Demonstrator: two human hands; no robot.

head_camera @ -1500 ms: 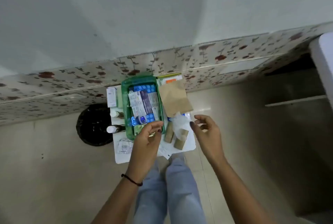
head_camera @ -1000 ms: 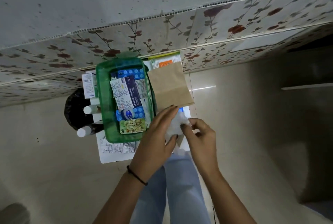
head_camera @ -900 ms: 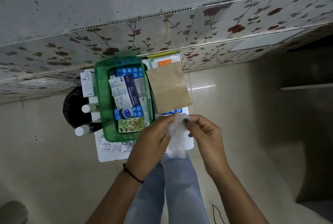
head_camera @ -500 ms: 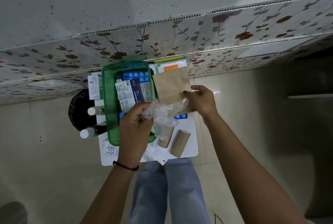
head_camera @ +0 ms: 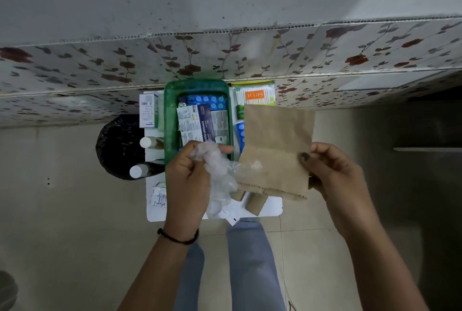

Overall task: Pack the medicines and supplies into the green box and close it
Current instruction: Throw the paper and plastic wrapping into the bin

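Observation:
The green box (head_camera: 170, 120) stands open on a small white table (head_camera: 272, 207), holding blue blister packs and a dressings carton (head_camera: 197, 124). My left hand (head_camera: 186, 180) hovers over the box's near end, shut on crumpled clear plastic gloves (head_camera: 218, 168). To the right my right hand (head_camera: 330, 170) pinches the edge of a flat brown paper bag (head_camera: 277, 143) and holds it lifted above the table. Beneath the bag lie two brown bandage rolls (head_camera: 255, 205), partly hidden.
A cotton-bud pack (head_camera: 255, 95) and a blue blister strip (head_camera: 240, 133) lie right of the box. Left of it are a white carton (head_camera: 147, 110), two white-capped bottles (head_camera: 147, 142), foil sachets (head_camera: 158, 195). A black bin (head_camera: 117, 145) stands on the floor by the flowered wall.
Both hands picked the clear gloves off the table. My left hand kept them, while my right hand reached to the brown paper bag and lifted it toward me.

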